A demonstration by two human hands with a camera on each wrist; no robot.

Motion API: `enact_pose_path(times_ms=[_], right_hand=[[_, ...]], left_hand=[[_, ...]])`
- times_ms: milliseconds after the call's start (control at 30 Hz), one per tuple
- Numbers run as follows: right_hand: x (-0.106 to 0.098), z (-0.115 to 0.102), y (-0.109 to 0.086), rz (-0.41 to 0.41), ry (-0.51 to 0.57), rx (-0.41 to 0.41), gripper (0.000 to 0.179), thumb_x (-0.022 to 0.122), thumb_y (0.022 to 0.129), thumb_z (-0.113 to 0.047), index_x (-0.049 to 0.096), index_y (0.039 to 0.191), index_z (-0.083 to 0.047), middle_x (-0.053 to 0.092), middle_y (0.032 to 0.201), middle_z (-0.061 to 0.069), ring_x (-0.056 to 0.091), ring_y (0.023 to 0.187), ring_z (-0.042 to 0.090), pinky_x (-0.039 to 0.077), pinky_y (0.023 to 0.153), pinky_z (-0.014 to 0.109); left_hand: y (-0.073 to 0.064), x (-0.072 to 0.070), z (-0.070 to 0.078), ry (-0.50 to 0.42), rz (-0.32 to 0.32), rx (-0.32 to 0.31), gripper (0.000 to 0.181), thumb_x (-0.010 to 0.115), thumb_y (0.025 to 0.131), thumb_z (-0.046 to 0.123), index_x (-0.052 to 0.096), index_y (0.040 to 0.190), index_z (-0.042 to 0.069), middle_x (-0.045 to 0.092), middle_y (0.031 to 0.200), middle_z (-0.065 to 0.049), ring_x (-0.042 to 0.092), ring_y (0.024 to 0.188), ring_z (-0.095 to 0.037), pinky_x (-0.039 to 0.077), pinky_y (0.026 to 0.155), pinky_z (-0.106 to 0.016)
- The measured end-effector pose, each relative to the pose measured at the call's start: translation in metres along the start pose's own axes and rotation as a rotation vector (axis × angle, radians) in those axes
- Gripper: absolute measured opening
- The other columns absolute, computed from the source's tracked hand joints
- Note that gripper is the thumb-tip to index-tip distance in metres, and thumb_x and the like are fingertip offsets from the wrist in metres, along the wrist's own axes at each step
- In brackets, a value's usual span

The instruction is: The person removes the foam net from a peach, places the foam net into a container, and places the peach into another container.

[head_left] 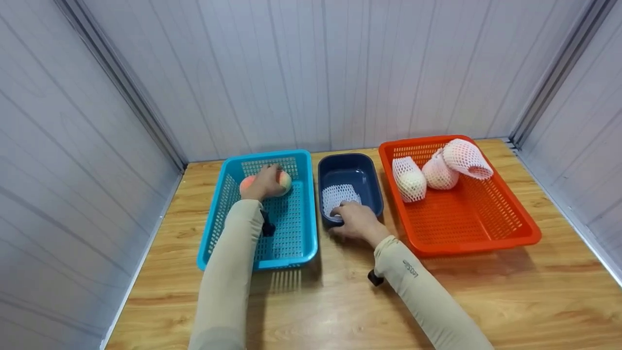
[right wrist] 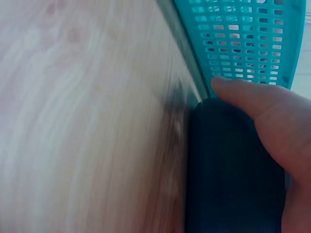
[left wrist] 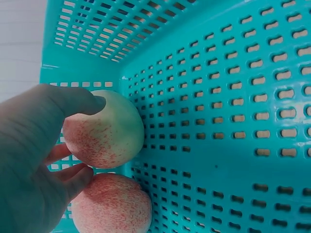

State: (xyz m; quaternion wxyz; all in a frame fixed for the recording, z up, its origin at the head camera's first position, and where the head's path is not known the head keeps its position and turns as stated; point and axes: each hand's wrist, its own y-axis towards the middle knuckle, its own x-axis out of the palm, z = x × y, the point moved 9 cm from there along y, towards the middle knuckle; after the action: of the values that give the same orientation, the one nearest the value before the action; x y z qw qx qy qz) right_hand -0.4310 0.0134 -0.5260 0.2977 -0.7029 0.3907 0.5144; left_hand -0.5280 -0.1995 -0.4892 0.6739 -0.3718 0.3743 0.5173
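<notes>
In the blue basket (head_left: 286,265), my left hand (head_left: 265,183) is around a yellow-and-red peach (left wrist: 109,131), the thumb over its top and fingers at its side. A second, redder peach (left wrist: 114,206) lies against the first, beside my fingers. My right hand (head_left: 357,221) is at the near edge of the navy box (head_left: 362,177), its fingers reaching over a white foam net (head_left: 340,194) inside. The thumb (right wrist: 248,97) stretches out straight by the box's outer wall; the other fingertips are hidden in the right wrist view.
On the right stands a red basket (head_left: 461,243) with several fruits in white foam nets, such as the net-wrapped fruit (head_left: 412,185) at its left side. All containers stand on a wooden table (head_left: 316,311), with pale panel walls (head_left: 301,73) behind and at both sides.
</notes>
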Motion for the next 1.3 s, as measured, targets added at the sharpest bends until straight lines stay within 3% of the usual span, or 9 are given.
enact_pose_path(times_ms=[233,367,600,733,833,1033,1167,1300], right_hand=[[-0.013,0.002,-0.006,0.108,0.029,-0.028,0.043,0.078,0.08,-0.039,0.07,0.114,-0.015,0.065,0.102,0.005,0.06,0.093,0.023,0.05,0.08,0.042],[-0.021,0.002,-0.011,0.181,0.025,-0.068,0.044,0.081,0.077,-0.039,0.071,0.11,-0.012,0.066,0.098,0.005,0.061,0.089,0.024,0.05,0.079,0.04],[-0.04,0.0,-0.024,0.315,0.001,-0.076,0.047,0.082,0.074,-0.043,0.071,0.107,-0.01,0.067,0.097,0.008,0.059,0.087,0.026,0.05,0.077,0.041],[-0.055,-0.007,-0.036,0.384,0.004,-0.047,0.043,0.079,0.078,-0.043,0.071,0.104,-0.01,0.068,0.097,0.008,0.06,0.087,0.027,0.051,0.074,0.041],[-0.068,-0.015,-0.047,0.429,0.024,-0.041,0.037,0.077,0.079,-0.039,0.072,0.102,-0.01,0.069,0.094,0.007,0.061,0.082,0.025,0.052,0.069,0.04],[-0.094,-0.026,-0.074,0.492,0.058,-0.015,0.028,0.075,0.083,-0.033,0.072,0.097,-0.01,0.069,0.088,0.005,0.063,0.075,0.021,0.052,0.065,0.036],[-0.104,-0.028,-0.093,0.512,0.079,0.006,0.022,0.074,0.083,-0.031,0.071,0.093,-0.012,0.069,0.084,0.004,0.064,0.072,0.02,0.053,0.061,0.035],[-0.111,-0.03,-0.107,0.553,0.079,-0.008,0.019,0.074,0.084,-0.029,0.071,0.09,-0.012,0.069,0.08,0.003,0.063,0.068,0.018,0.051,0.056,0.033]], left_hand=[[-0.006,-0.009,0.018,-0.058,0.046,0.024,0.062,0.063,0.092,0.014,0.037,0.147,0.007,0.033,0.147,-0.018,0.033,0.134,-0.035,0.033,0.105,-0.051],[-0.012,-0.018,0.031,-0.064,0.097,0.049,0.059,0.059,0.093,0.014,0.037,0.147,0.008,0.033,0.147,-0.016,0.037,0.132,-0.034,0.035,0.104,-0.051],[-0.038,-0.036,0.065,-0.097,0.174,0.093,0.052,0.055,0.096,0.018,0.041,0.145,0.008,0.042,0.144,-0.016,0.045,0.125,-0.03,0.04,0.098,-0.048],[-0.065,-0.047,0.09,-0.124,0.236,0.133,0.047,0.058,0.097,0.028,0.048,0.14,0.012,0.055,0.133,-0.012,0.054,0.116,-0.027,0.047,0.091,-0.045],[-0.092,-0.055,0.111,-0.104,0.296,0.169,0.042,0.06,0.096,0.03,0.055,0.135,0.014,0.061,0.124,-0.008,0.059,0.105,-0.023,0.05,0.083,-0.041],[-0.152,-0.065,0.154,-0.055,0.418,0.303,0.029,0.066,0.093,0.025,0.066,0.12,0.012,0.068,0.109,-0.005,0.063,0.092,-0.017,0.053,0.075,-0.033],[-0.181,-0.065,0.167,-0.132,0.479,0.396,0.025,0.068,0.092,0.017,0.068,0.115,0.008,0.069,0.101,-0.003,0.065,0.088,-0.014,0.054,0.074,-0.031],[-0.201,-0.061,0.172,-0.222,0.565,0.494,0.017,0.066,0.092,0.008,0.07,0.107,0.004,0.068,0.083,0.0,0.062,0.072,-0.008,0.053,0.066,-0.025]])
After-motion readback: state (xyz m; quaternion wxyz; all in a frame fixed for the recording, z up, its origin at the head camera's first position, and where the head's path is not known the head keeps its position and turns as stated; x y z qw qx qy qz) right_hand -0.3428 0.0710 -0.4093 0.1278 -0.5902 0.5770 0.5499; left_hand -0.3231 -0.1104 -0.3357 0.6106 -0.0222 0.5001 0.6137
